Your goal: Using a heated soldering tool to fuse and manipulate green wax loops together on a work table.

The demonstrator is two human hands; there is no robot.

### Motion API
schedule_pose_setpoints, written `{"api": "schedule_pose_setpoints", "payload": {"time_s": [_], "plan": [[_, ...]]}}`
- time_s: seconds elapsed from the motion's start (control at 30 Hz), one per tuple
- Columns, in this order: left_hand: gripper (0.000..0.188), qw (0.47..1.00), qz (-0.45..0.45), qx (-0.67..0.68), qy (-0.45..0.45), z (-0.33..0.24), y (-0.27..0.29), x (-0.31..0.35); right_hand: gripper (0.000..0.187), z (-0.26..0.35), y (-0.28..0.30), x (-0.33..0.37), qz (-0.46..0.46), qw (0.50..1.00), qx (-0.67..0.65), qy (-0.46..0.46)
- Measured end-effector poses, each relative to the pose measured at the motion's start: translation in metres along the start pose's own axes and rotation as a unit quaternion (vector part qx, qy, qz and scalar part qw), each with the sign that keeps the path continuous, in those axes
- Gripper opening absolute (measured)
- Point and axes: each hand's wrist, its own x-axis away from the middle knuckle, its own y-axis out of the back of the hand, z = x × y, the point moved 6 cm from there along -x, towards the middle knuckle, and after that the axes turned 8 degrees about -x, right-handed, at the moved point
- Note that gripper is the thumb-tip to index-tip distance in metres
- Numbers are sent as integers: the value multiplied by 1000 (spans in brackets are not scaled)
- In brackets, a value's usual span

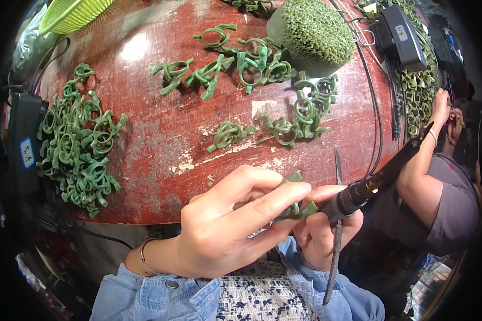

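Note:
My left hand (235, 219) is closed, pinching a small green waxy ring piece (300, 209) with its fingers. Close against it is my right hand (326, 235), whose fingers wrap round a black cylindrical handpiece (353, 198) that points up to the right and seems to end in a dark, flat tip. A thin metal tool, like a slim file (333, 262), also runs through the right hand, with its pointed end upward. The fingers hide much of the green piece. Beyond my hands, several similar green ring pieces (250, 64) lie loose on the worn red table (160, 176).
A heap of green pieces (80, 144) lies at the left, beside a black box (25, 144). At the back are a green textured round block (316, 35) and a yellow-green basket (72, 13). Cables (372, 101) and another black box (401, 37) stand right; another person's arm (420, 155) is beyond.

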Motion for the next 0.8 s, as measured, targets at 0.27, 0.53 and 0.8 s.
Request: {"api": "schedule_pose_setpoints", "payload": {"time_s": [0.27, 0.53, 0.8], "plan": [[43, 999, -27, -21, -34, 3, 1, -1, 22, 10, 2, -11, -33, 996, 70, -40], [41, 998, -26, -51, -21, 0, 7, -4, 30, 28, 27, -38, -30, 959, 275, 61], [38, 996, -69, -53, -11, 12, 12, -3, 21, 35, 18, -66, -51, 820, 539, 188]]}}
